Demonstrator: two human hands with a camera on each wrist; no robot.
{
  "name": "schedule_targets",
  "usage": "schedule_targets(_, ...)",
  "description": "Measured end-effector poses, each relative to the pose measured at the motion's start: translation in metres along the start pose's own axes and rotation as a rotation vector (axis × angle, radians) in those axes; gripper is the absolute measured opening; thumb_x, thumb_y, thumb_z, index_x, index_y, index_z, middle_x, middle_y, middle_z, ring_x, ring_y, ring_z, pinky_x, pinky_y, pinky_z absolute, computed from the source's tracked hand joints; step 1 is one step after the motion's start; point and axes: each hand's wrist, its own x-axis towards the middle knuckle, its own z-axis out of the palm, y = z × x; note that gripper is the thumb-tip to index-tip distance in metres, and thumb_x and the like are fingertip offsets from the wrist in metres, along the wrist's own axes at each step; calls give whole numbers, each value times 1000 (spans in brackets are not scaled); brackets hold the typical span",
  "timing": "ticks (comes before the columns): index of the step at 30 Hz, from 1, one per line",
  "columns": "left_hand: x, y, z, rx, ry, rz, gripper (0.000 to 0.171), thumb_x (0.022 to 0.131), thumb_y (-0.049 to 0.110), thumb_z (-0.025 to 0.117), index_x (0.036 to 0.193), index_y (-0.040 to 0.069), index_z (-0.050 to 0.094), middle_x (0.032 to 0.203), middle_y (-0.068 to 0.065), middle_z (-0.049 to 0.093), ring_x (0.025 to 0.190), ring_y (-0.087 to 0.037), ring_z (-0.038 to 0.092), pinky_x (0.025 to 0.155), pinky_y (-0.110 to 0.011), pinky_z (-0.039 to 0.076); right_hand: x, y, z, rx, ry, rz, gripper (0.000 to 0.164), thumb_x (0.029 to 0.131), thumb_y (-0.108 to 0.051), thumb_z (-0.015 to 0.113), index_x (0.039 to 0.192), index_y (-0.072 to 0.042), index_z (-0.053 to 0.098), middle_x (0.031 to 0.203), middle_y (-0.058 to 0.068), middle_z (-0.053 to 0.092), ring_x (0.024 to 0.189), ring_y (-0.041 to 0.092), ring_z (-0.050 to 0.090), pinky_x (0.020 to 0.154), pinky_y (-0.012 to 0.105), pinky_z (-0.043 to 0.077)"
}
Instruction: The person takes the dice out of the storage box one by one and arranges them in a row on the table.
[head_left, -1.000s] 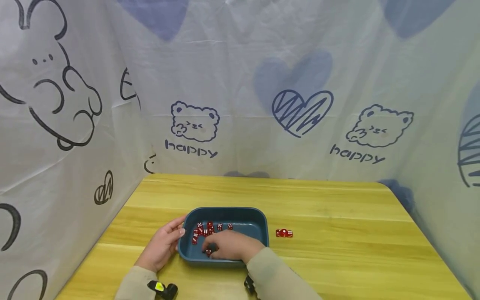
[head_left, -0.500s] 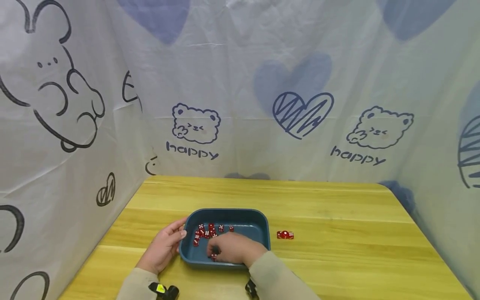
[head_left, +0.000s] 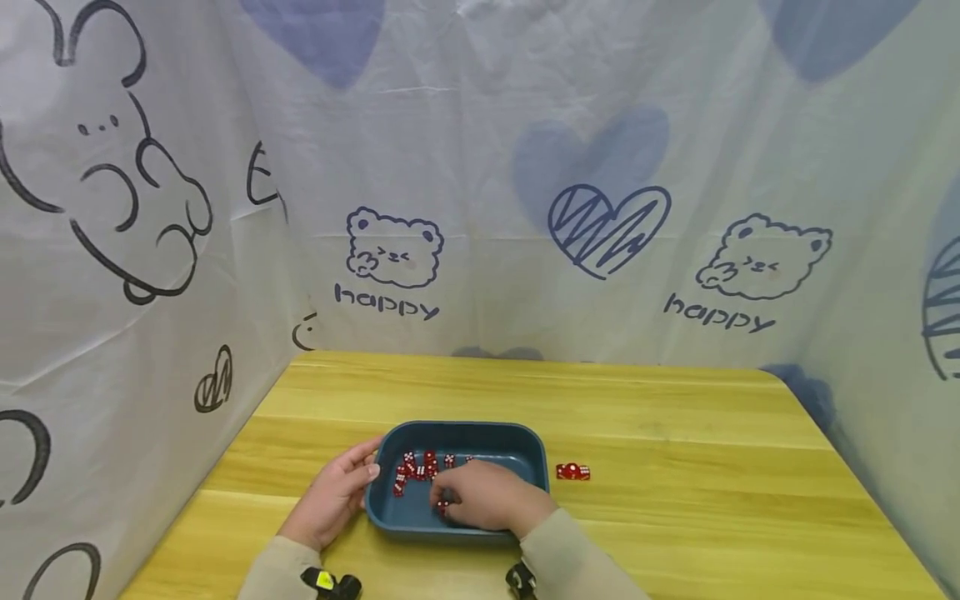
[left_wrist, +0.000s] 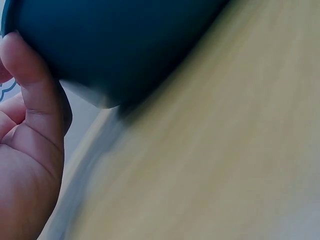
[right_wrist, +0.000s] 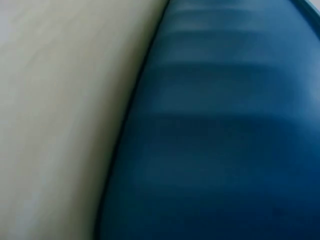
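A dark teal rectangular tray with a raised rim sits on the wooden table. Several red dice with white pips lie in its left half. My left hand holds the tray's left side, thumb at the rim and fingers outside; the left wrist view shows this thumb against the tray wall. Inside the tray, my right hand has its fingers curled and pinches a red die low near the tray floor. The right wrist view shows only the tray's outer wall, with the hand hidden.
A short row of red dice lies on the table, just right of the tray. A printed cloth hangs behind the table and along both sides. Black wrist cameras sit at both sleeves.
My right hand has moved rightward within the tray, the die staying at its fingertips. The tray and my left hand have shifted slightly right. The view has also shifted a little.
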Motion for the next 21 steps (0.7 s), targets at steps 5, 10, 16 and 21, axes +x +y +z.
schedule_targets(5, 0, 1, 1, 6, 4, -4, 60, 105, 10, 54, 156, -6, 27, 114, -13, 54, 76, -10, 56, 61, -21, 48, -10, 6, -5, 14, 59, 21, 15, 96, -23, 69, 107, -33, 73, 99, -21, 66, 80, 2, 56, 77, 29, 50)
schedule_targets(10, 1, 0, 3, 13, -6, 6, 59, 105, 9, 53, 156, -6, 27, 115, -14, 55, 76, -10, 56, 61, -20, 49, -28, 11, -17, 31, 158, 31, 19, 98, -22, 65, 113, -30, 73, 79, -19, 61, 63, 4, 50, 62, 25, 44)
schedule_targets(16, 2, 1, 3, 14, -15, 9, 59, 106, 12, 53, 156, -6, 28, 116, -14, 55, 77, -10, 56, 61, -20, 48, -50, 23, -38, 106, 253, 84, 20, 100, -22, 63, 117, -29, 71, 63, -12, 50, 53, 8, 42, 52, 25, 37)
schedule_targets(21, 1, 0, 1, 3, -22, 11, 60, 105, 11, 53, 156, -7, 27, 116, -14, 56, 76, -9, 56, 61, -20, 48, -62, 38, -47, 104, 300, 104, 18, 100, -22, 64, 116, -28, 71, 63, -11, 50, 53, 7, 42, 51, 25, 39)
